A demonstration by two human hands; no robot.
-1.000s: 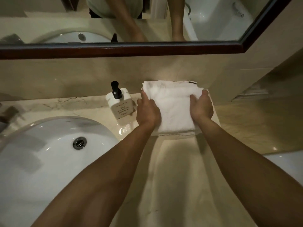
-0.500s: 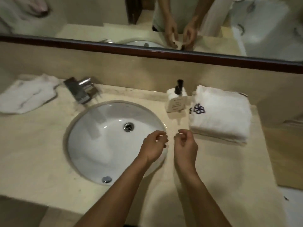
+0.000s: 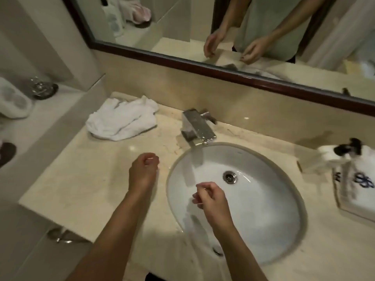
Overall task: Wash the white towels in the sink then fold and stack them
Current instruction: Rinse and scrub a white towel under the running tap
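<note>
Head view: a folded towel with a blue monogram lies at the right edge of the frame, so folding looks partly done, while a crumpled towel at upper left beside the faucet seems still to need washing. The left hand, over the counter, and the right hand, above the sink, are loosely curled and hold nothing. A dark-framed mirror runs across the top over beige marble.

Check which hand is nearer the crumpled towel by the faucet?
Left. The left hand hovers over the counter just below the crumpled towel; the right hand is farther off, over the sink.
</note>
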